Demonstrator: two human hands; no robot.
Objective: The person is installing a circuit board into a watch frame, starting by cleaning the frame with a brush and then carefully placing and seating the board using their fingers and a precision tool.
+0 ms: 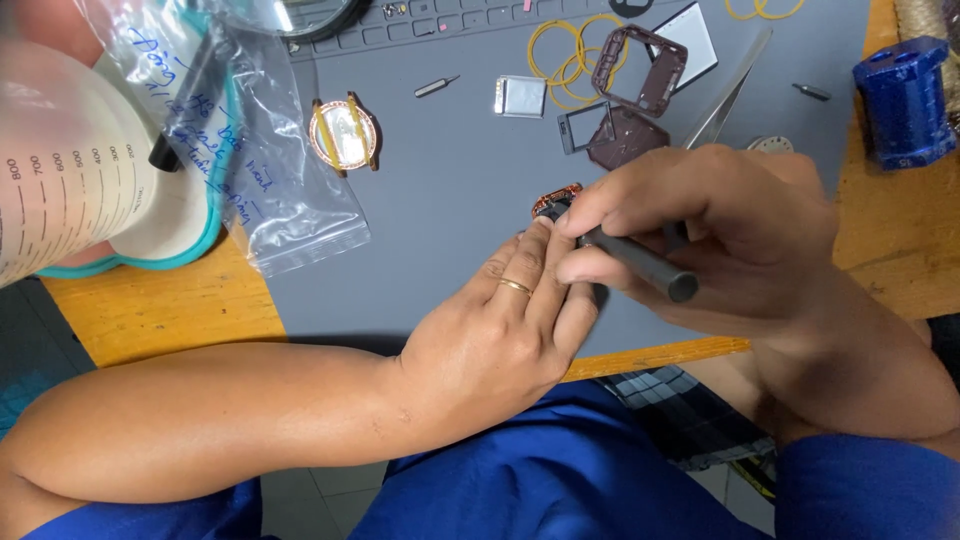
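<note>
Left hand (500,320) pinning mostly hidden copper part (556,201), right hand (720,230) gripping grey screwdriver (640,262), tip hidden

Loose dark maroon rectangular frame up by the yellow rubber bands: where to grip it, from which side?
Probably pinch one long side rail of the dark maroon rectangular frame, coming straight down from above. It lies flat on the grey mat, and its open centre gives a finger room inside. Yellow rubber bands crowd its left edge; the right rail looks freer.

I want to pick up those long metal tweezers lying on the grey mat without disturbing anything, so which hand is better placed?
Probably neither is free. The right hand is nearer the long metal tweezers, which lie just beyond its knuckles, but it grips a dark cylindrical screwdriver. The left hand steadies the small copper-coloured part.
</note>
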